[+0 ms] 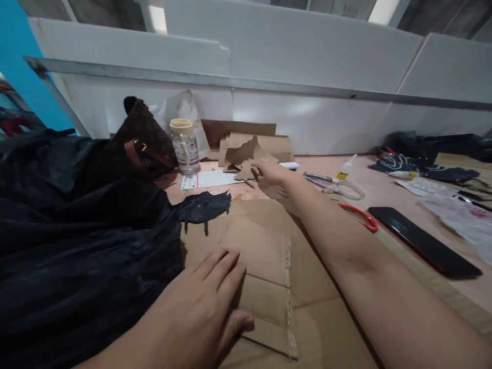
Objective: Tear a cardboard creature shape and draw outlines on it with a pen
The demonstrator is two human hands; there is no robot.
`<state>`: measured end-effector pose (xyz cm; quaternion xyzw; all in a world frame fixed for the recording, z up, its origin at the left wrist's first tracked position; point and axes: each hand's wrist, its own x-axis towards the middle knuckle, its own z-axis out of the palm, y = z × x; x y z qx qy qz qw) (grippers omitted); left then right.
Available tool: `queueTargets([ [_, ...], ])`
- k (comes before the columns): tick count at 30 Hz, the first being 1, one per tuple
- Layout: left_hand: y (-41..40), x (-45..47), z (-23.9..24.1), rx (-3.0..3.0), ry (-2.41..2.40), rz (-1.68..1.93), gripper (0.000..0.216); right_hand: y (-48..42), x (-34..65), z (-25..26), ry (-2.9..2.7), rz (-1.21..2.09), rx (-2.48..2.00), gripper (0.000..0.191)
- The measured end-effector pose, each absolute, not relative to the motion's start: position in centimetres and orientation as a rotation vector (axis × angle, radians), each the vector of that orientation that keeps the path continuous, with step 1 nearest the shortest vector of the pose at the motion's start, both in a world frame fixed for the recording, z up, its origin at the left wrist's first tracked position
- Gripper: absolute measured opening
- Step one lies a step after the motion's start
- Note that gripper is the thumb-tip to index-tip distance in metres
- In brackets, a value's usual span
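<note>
My left hand [219,287] lies flat, fingers stretched out, on a piece of brown cardboard [265,246] with a rough, torn right edge. My right arm reaches forward across the table, and my right hand [271,173] is at a cut brown cardboard piece [248,166] with a jagged outline. Its fingers close on the right edge of that piece; part of the grip is hidden. Beyond the left hand, a black cut fabric piece [203,206] with short strips hanging from it lies over the cardboard's far edge.
Black fabric [84,246] is heaped on the left, before a brown handbag [142,133] and a clear bottle [185,146]. On the right are a black phone [423,241], a red-handled tool [361,216], a small glue bottle [347,166] and pens [319,177]. A white wall stands behind.
</note>
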<state>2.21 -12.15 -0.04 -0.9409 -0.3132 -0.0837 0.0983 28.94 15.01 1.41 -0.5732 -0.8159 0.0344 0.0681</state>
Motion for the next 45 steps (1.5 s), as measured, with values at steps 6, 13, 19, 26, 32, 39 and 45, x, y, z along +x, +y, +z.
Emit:
queueTargets([
  [6,-11.9,2.5,-0.4,-2.714,-0.872,-0.268,0.056,15.7,29.5,0.8,-2.517,0.025,-1.645,0.086],
  [13,-12.0,2.3,-0.1,-2.678,-0.85,-0.298,0.052,16.4,29.5,-0.2,-2.497,-0.028,-1.641,0.072],
  [19,-12.0,2.4,-0.2,-2.675,-0.858,-0.306,0.052,16.2,29.5,-0.2,-2.51,-0.038,-1.624,0.045],
  [26,-11.8,2.5,-0.5,-2.681,-0.819,-0.29,0.051,18.2,29.2,1.0,-2.529,-0.039,-1.719,0.108],
  [32,-11.3,2.9,-0.5,-2.675,-0.78,-0.284,0.051,18.7,29.1,2.5,-2.65,0.074,-1.699,0.111],
  [39,-11.4,2.6,-0.3,-2.654,-0.778,-0.296,0.05,17.5,28.7,2.9,-2.685,0.019,-1.596,0.059],
  [45,-11.6,2.6,-0.2,-2.666,-0.813,-0.298,0.049,17.2,29.0,2.6,-2.647,0.043,-1.599,0.078],
])
